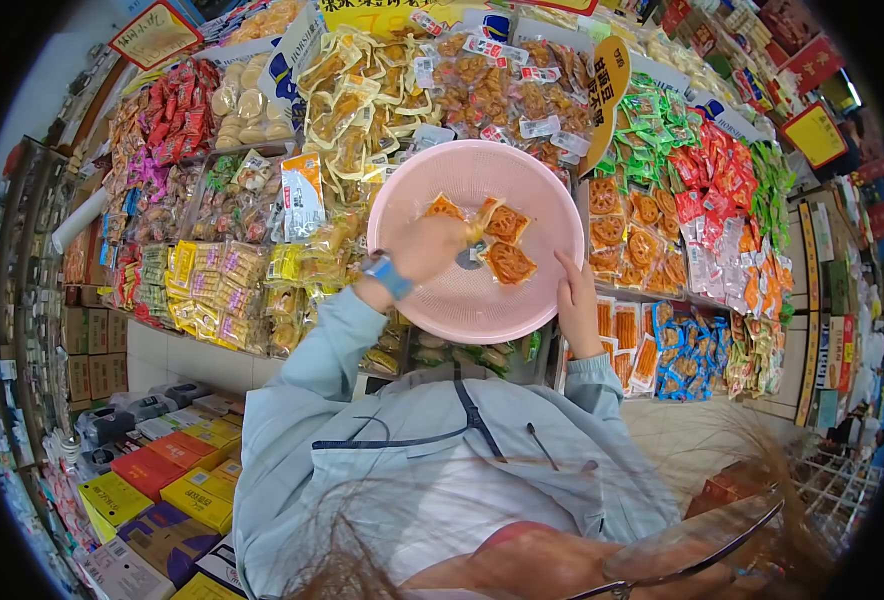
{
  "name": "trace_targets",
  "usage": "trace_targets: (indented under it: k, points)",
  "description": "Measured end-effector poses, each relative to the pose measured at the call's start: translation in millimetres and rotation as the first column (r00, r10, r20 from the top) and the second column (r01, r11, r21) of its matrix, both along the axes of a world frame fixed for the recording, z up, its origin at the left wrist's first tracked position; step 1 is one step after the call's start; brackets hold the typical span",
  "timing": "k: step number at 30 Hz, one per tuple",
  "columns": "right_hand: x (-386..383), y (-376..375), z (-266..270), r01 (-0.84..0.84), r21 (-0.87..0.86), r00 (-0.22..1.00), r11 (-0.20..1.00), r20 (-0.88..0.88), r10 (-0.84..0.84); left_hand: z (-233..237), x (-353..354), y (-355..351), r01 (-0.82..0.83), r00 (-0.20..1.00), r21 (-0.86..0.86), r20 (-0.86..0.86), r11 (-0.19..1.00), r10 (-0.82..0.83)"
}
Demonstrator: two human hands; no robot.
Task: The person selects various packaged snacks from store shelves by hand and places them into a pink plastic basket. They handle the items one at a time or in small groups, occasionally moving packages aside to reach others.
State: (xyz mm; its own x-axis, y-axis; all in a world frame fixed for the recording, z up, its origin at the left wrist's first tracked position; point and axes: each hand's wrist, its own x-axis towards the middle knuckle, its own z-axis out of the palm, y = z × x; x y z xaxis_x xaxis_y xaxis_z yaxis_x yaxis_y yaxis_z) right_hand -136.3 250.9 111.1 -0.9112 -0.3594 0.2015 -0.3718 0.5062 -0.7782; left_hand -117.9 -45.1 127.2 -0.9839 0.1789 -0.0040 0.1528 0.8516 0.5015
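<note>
A pink perforated basket is in front of my body, over the display of packaged snacks. Several small clear packets with orange-brown slices lie inside it. My left hand, with a blue band at the wrist, reaches over the basket's left part. It is smeared by motion, and a yellowish packet seems to be at its fingertips, though whether it is gripped is unclear. At the basket's right rim is my right hand, its thumb and fingers closed on the edge.
Bins of wrapped snacks surround the basket, with yellow packs left and red packs right. A brown sign stands behind the rim. Stacked boxes are at lower left, and a wire cart is at lower right.
</note>
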Motion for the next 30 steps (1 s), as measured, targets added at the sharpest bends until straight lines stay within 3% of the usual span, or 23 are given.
trace_targets:
  k: [1, 3, 6, 7, 9, 12, 15, 17, 18, 21, 25, 26, 30]
  points:
    - [0.2, 0.5, 0.4, -0.001, 0.002, 1.0, 1.0, 0.003, 0.001, 11.4, -0.7, -18.0, -0.028, 0.998, 0.21, -0.057, 0.977, 0.04]
    - [-0.4, 0.7, 1.6, -0.008, 0.006, 1.0, 1.0, 0.005, 0.008, 46.5, 2.3, -39.1, -0.295, 0.948, 0.614, 0.092, 0.732, 0.305]
    - [0.5, 0.5, 0.1, 0.001, 0.004, 0.999, 1.0, 0.046, -0.001, 47.5, -21.6, -85.7, -0.314, 0.873, 0.869, 0.106, 0.381, 0.477]
    - [0.6, 0.3, -1.2, 0.002, 0.003, 0.999, 1.0, 0.041, -0.002, 48.3, -33.8, -99.5, -0.314, 0.836, 0.919, 0.148, 0.24, 0.529]
    - [2.1, 1.4, -2.9, 0.007, 0.005, 0.999, 1.0, 0.031, -0.007, 49.5, -61.8, -132.0, -0.287, 0.792, 0.934, 0.106, 0.214, 0.601]
    - [4.1, 0.5, 1.1, 0.007, 0.008, 1.0, 1.0, 0.025, -0.007, 40.8, -103.1, -166.5, -0.194, 0.799, 0.977, 0.211, -0.09, 0.563]
    - [7.7, -0.7, 6.1, 0.012, 0.019, 1.0, 1.0, 0.02, -0.012, -11.5, -137.8, -206.2, -0.524, 0.535, 0.839, 0.457, -0.145, 0.711]
    - [7.2, -0.3, 3.0, 0.016, 0.02, 1.0, 1.0, -0.011, -0.016, -55.4, -140.0, -213.2, -0.758, 0.363, 0.613, 0.109, 0.225, 0.925]
    - [7.0, -1.2, 2.1, 0.018, 0.019, 1.0, 1.0, -0.024, -0.018, -59.1, -138.1, -209.7, -0.849, 0.318, 0.407, -0.115, 0.336, 0.941]
    - [7.7, -4.2, 3.5, 0.026, -0.001, 0.999, 1.0, -0.021, -0.026, -73.4, -122.4, -198.4, -0.719, 0.597, 0.139, -0.378, 0.681, 0.708]
    - [4.1, -6.3, 6.2, 0.018, -0.011, 0.999, 1.0, 0.033, -0.017, -67.6, -113.1, -179.0, -0.527, 0.738, 0.338, -0.273, 0.779, 0.617]
    - [4.4, -7.5, 8.7, 0.014, 0.004, 0.999, 1.0, 0.05, -0.014, -56.7, -106.7, -171.0, -0.533, 0.756, 0.297, -0.254, 0.792, 0.604]
    - [-4.0, -8.9, 7.2, 0.033, 0.059, 0.999, 0.998, 0.031, -0.035, -5.0, -75.0, -98.3, -0.32, 0.789, 0.078, -0.529, 0.944, 0.311]
